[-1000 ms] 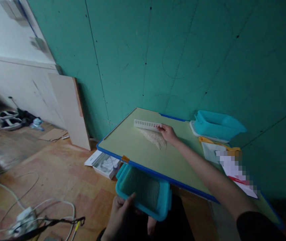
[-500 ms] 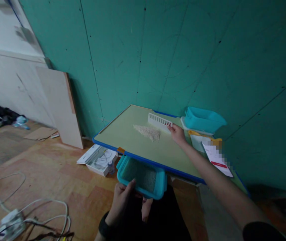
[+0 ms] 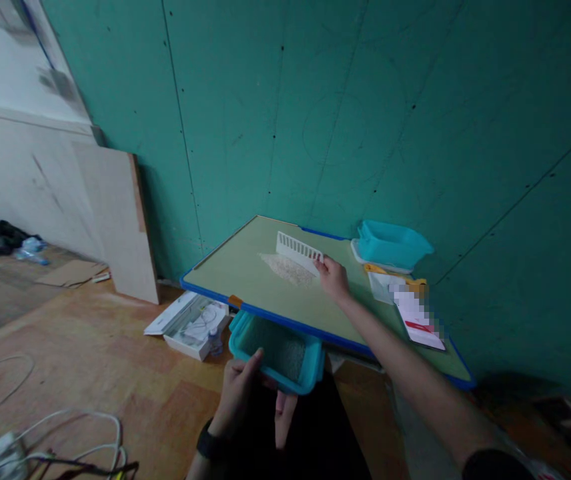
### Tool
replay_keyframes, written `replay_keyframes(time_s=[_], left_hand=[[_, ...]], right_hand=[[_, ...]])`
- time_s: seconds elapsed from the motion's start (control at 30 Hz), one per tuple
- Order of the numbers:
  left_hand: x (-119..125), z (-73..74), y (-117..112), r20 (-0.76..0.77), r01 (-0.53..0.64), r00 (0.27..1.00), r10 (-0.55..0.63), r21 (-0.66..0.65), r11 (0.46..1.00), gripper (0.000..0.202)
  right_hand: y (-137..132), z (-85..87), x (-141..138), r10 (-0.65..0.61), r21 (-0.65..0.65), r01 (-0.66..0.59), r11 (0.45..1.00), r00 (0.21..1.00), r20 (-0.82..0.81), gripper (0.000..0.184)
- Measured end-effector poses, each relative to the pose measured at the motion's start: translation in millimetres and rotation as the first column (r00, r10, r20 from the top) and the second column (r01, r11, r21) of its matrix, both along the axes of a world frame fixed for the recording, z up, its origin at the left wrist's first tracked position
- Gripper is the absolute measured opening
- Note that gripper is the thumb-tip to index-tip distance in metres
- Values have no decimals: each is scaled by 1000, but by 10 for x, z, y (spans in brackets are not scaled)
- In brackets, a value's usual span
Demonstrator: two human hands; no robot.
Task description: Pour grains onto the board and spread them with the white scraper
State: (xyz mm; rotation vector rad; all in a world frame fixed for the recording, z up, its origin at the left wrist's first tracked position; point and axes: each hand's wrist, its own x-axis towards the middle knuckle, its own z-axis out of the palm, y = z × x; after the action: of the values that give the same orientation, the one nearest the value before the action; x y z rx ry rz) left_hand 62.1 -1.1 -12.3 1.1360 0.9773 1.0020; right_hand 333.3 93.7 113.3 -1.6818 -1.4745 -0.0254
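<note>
My left hand point(image 3: 242, 383) is closed on the near rim of a blue plastic container point(image 3: 310, 380), thumb on top and fingers underneath. The container is tilted just below the table's front edge and holds a layer of small grains. My right hand point(image 3: 333, 277) grips one end of a white slotted plastic strip point(image 3: 295, 252). The strip stands on its long edge on the table point(image 3: 225, 270), against the back of a low, spread-out pile of pale, rice-like grains point(image 3: 288, 270).
At the table's right end are a second blue container point(image 3: 393, 243), a yellow-edged item point(image 3: 418, 285) and a phone-like device point(image 3: 418, 320). An opened white box point(image 3: 185, 340) lies on the floor, left of the container. A board point(image 3: 118, 227) leans on the wall; cables point(image 3: 80, 413) trail at lower left.
My right hand has moved the slotted strip left and toward me, closing the gap to the grain pile. My left hand keeps the container below the table edge. The view has shifted slightly.
</note>
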Motion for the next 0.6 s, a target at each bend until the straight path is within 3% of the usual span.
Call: replay_keyframes(time_s=[0.13,0.27,0.4,0.5,0.6], left_hand=[[-14,88,56,80,64,995,-61,-41,997,60],[-64,65,46,97,28,995,-24,-44,999,57],[-77,11,3,105,-12,994,16,-44,999,55],[-63,28,-28,107,-38,993,43,-44,998,55],[-54,66,-52,99,-52,993,57,-49,997,55]], right_hand=[[-218,85,219,-8,77,18,997,992,-128,38],[-765,60,507,2,76,13,997,981,-193,42],[-1244,-1,625,-21,32,28,999,975,-223,40],[-1326,-18,618,-34,11,37,999,974,-223,40],[-1210,-16,594,-7,15,11,1000,971,-237,42]])
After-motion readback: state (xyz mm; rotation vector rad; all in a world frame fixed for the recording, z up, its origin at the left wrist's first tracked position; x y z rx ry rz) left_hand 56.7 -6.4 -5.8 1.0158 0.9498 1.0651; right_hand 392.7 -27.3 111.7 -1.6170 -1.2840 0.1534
